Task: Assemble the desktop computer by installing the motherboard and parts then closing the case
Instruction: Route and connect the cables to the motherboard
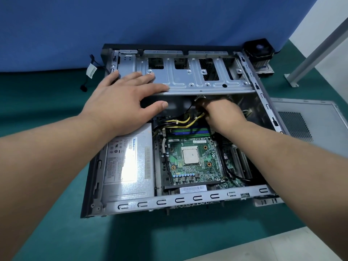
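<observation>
An open computer case (188,199) lies flat on the green table. Inside it a green motherboard (192,166) with a bare silver processor (190,156) sits to the right of a silver power supply (128,162). My left hand (124,98) rests flat, fingers spread, on the grey metal drive cage (197,80) at the far side of the case. My right hand (222,113) reaches under that cage and is closed around a bundle of yellow and black power cables (180,122) near the memory slots; its fingertips are hidden.
A black cooler fan (260,53) on its heatsink stands beyond the case's far right corner. The grey side panel (308,121) lies flat to the right. A loose cable with a white tag (91,71) trails at the far left. A blue partition closes off the back.
</observation>
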The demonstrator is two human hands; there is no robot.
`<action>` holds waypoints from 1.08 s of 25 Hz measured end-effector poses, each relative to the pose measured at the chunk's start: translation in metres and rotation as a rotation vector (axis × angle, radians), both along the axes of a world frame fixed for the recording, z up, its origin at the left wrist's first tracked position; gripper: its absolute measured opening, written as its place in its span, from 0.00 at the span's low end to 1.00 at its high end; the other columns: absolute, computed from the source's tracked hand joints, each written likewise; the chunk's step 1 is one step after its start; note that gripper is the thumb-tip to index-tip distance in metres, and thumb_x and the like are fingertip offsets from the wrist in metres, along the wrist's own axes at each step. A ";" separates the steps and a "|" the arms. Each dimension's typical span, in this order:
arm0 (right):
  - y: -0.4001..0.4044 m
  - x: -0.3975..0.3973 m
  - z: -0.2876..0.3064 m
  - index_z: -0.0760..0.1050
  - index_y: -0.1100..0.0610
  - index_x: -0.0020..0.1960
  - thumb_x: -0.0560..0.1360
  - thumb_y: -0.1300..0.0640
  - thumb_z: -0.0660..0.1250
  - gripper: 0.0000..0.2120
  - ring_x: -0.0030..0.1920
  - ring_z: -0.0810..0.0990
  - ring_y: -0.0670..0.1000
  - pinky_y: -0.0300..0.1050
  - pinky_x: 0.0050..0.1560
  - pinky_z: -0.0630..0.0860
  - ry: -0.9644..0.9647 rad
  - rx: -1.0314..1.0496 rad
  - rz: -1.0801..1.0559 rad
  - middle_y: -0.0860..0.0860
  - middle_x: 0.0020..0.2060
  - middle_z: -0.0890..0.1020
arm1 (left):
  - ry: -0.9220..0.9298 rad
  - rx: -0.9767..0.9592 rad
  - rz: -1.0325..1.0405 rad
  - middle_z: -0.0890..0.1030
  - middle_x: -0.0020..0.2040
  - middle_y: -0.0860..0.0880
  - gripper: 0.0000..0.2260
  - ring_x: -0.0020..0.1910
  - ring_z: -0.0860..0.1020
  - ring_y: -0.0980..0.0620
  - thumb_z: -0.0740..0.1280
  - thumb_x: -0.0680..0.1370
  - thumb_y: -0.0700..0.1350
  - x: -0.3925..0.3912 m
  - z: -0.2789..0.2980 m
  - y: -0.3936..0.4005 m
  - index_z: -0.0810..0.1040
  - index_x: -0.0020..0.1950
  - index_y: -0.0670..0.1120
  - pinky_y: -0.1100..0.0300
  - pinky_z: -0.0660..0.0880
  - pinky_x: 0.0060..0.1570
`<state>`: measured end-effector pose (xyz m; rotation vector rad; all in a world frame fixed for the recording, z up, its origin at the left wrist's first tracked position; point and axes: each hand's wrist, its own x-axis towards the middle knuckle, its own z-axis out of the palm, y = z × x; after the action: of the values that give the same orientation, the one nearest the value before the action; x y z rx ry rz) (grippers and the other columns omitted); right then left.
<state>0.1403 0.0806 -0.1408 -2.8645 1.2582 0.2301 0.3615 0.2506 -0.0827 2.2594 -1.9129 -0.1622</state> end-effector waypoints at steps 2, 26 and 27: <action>-0.002 0.001 -0.002 0.76 0.46 0.67 0.76 0.64 0.66 0.22 0.53 0.81 0.62 0.51 0.47 0.77 -0.038 0.039 -0.028 0.58 0.52 0.82 | -0.003 -0.001 0.001 0.59 0.81 0.63 0.27 0.81 0.54 0.60 0.45 0.77 0.75 0.000 0.000 0.000 0.58 0.75 0.75 0.47 0.45 0.81; 0.004 0.000 -0.006 0.76 0.43 0.68 0.76 0.61 0.66 0.23 0.64 0.75 0.60 0.52 0.64 0.74 -0.085 -0.013 -0.076 0.55 0.61 0.79 | -0.012 -0.025 0.015 0.60 0.81 0.64 0.25 0.81 0.55 0.61 0.45 0.78 0.74 -0.001 -0.002 0.000 0.58 0.75 0.76 0.48 0.46 0.81; 0.003 0.000 -0.006 0.76 0.42 0.68 0.76 0.61 0.66 0.23 0.65 0.74 0.60 0.52 0.65 0.73 -0.088 -0.007 -0.080 0.55 0.62 0.79 | -0.012 -0.024 0.015 0.60 0.81 0.64 0.25 0.81 0.55 0.61 0.45 0.78 0.74 -0.001 -0.002 0.000 0.58 0.75 0.76 0.49 0.46 0.81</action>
<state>0.1404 0.0841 -0.1472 -2.7883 1.3563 0.0988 0.3607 0.2507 -0.0848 2.2640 -1.8931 -0.1227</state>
